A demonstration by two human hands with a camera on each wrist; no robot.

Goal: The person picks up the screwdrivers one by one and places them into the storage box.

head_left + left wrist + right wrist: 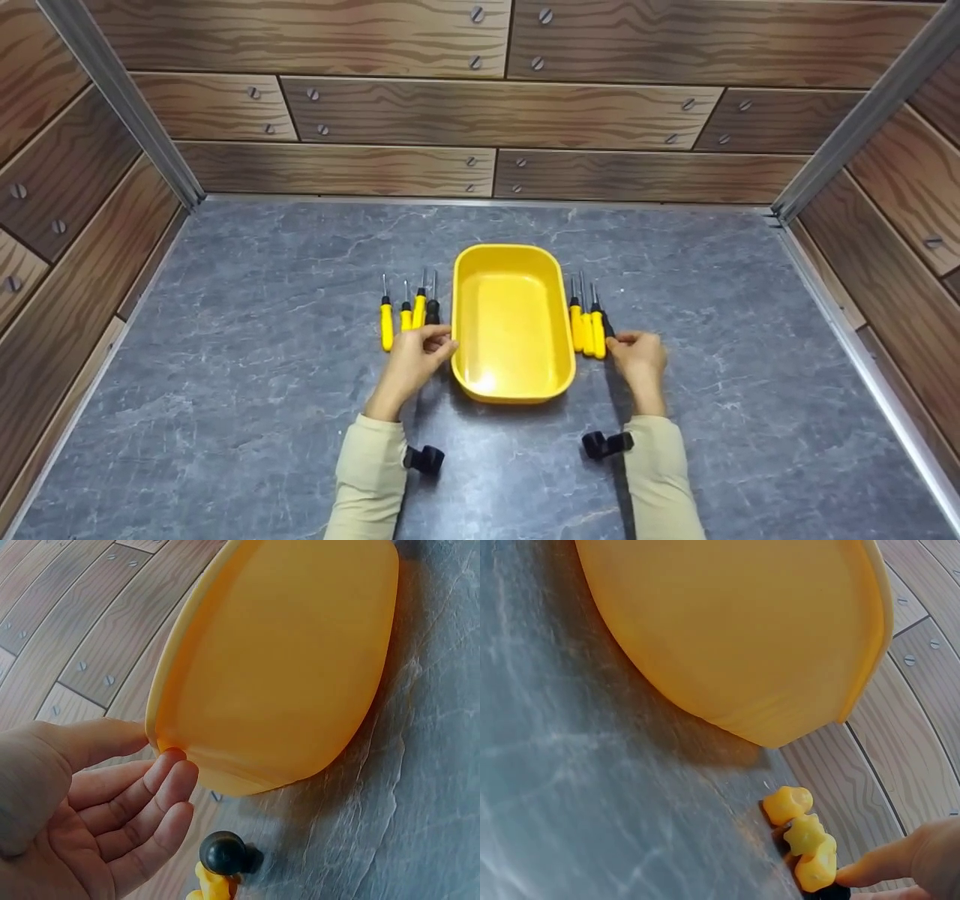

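Observation:
A deep yellow plastic bin (514, 386) with rounded corners stands on the grey surface, nothing inside it. My left hand (416, 356) pinches its left rim between thumb and fingertips; in the left wrist view the thumb (109, 739) meets the rim. On the bin's right, several screwdrivers with yellow handles (598, 334) lie side by side, shafts pointing away. My right hand (639, 356) pinches the black handle (607, 324) of the outermost one, its end (832, 892) partly cut off in the right wrist view. More yellow-handled screwdrivers (386, 326) and a black-handled one (433, 311) lie left of the bin, partly behind my left hand.
Wood-patterned panels (495, 112) wall the back and both sides, with metal edging (862, 337) along the right. Black wrist cameras (426, 460) sit on the inner side of each sleeve. Grey marbled surface (247, 315) stretches around the bin and tools.

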